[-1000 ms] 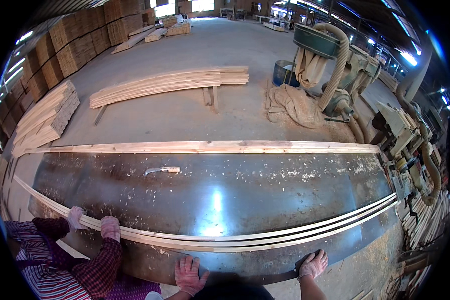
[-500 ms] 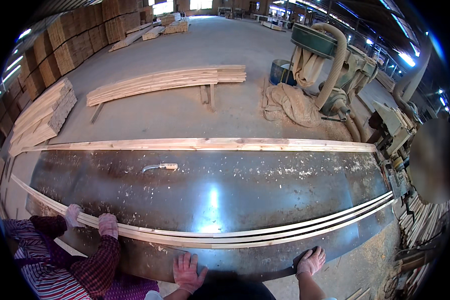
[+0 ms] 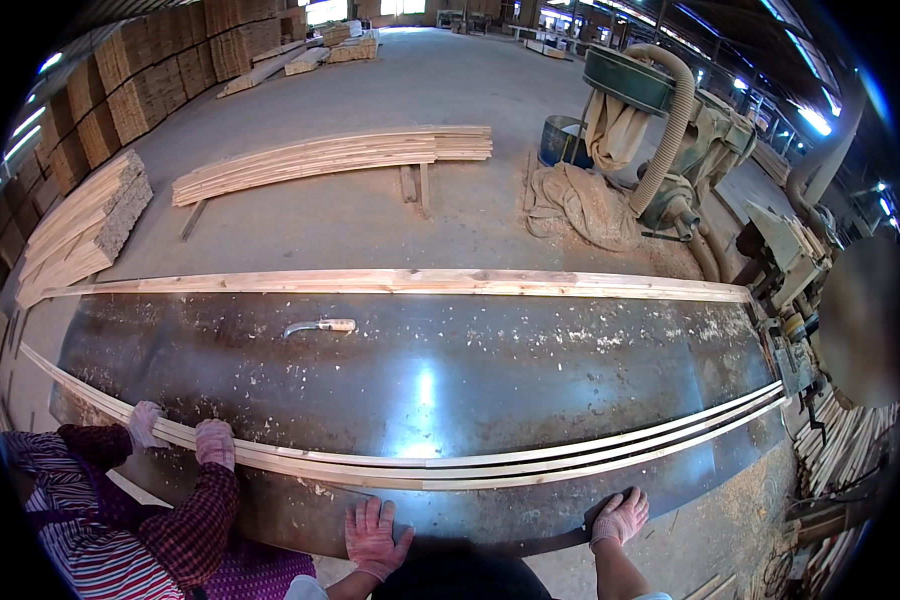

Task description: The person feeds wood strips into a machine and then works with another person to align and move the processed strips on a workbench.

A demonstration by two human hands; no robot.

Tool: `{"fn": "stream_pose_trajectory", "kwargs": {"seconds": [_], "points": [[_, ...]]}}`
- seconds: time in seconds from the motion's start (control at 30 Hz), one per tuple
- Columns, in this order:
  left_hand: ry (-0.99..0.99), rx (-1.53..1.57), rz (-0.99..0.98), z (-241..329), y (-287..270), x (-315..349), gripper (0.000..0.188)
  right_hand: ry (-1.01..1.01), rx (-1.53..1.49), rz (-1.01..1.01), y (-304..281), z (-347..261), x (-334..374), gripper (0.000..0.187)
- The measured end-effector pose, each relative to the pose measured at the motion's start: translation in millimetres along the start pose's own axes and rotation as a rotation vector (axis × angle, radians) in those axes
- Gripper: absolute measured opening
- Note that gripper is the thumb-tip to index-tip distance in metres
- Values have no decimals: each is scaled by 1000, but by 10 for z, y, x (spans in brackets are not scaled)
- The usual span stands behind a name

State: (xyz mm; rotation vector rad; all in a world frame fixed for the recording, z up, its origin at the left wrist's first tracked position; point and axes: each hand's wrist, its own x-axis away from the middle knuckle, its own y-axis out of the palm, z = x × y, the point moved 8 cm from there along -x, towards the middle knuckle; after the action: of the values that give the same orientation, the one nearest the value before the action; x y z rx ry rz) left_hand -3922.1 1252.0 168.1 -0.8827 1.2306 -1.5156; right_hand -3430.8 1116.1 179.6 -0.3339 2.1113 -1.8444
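Both my hands wear thin pale reddish gloves. My left hand (image 3: 375, 537) lies flat at the near edge of the dark metal table (image 3: 510, 375), its fingers spread. Farther right, my right hand (image 3: 621, 517) rests on the same edge with its fingers stretched forward, holding nothing. Just beyond my hands, several long thin wooden strips (image 3: 435, 474) run across the table. They lie together at the left and fan slightly apart toward the right. A co-worker's gloved hands (image 3: 215, 443) grip them at the left.
A hooked knife (image 3: 335, 325) with a pale handle lies among shavings. Long boards (image 3: 420, 282) line the table's far edge. A machine (image 3: 795, 365) stands at the right end. Behind are stacked boards (image 3: 320, 165) and a green dust collector (image 3: 630, 80).
The whole view has shifted very slightly. My hands stay on the table edge, and the co-worker's hands remain on the strips.
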Motion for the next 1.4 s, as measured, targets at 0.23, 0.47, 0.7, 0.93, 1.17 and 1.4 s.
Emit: {"fn": "stream_pose_trajectory", "kwargs": {"seconds": [0.23,0.47,0.7,0.93,1.17,1.4], "points": [[8,-27,5,-1,13,-11,72,1,-37,-16,-23,-28,4,54],[12,6,-4,0,-1,-32,73,2,-15,10,8,3,-10,51],[8,19,-18,5,-19,-34,73,2,-9,24,6,3,-6,51],[12,-1,3,6,3,-15,72,-18,2,59,1,0,-10,50],[9,21,6,14,-29,-30,72,-23,-31,33,-69,-45,26,51],[24,-4,18,20,-34,-14,72,4,-29,-11,-20,-6,7,52]]}}
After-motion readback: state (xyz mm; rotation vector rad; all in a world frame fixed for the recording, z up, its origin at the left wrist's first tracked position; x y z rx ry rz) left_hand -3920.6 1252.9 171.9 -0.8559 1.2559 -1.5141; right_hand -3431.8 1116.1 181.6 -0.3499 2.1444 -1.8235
